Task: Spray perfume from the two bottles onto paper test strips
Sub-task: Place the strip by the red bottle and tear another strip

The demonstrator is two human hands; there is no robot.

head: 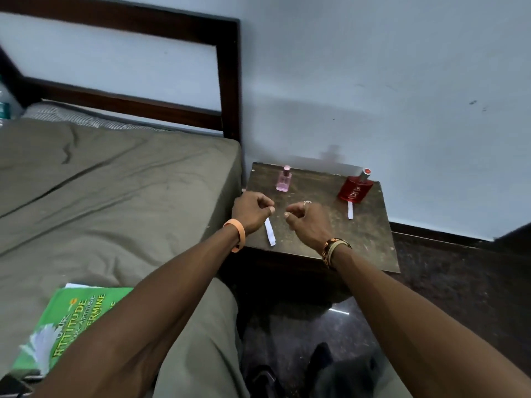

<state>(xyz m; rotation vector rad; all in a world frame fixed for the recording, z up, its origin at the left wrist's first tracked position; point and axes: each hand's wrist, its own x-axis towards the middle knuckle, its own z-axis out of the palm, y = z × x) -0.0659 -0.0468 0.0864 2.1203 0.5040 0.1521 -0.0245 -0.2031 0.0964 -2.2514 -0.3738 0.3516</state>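
Note:
A small pink perfume bottle [284, 183] stands at the back left of a dark wooden side table [370, 248]. At the back right stands a larger red perfume bottle [355, 189] with a silver and red cap. One white paper strip [270, 232] lies flat near the table's left front. A second strip [350, 211] lies just in front of the red bottle. My left hand [250, 211] hovers with its fingers curled; its thumb tip is over the first strip's far end, and contact is unclear. My right hand [307, 224], wearing a ring, is loosely curled beside it and holds nothing.
A bed with an olive sheet [115, 196] and a dark wooden headboard [228, 81] adjoins the table's left side. A green book [71, 320] lies on the bed near my left forearm. A pale wall [402, 81] stands behind the table, and dark floor [459, 282] lies to its right.

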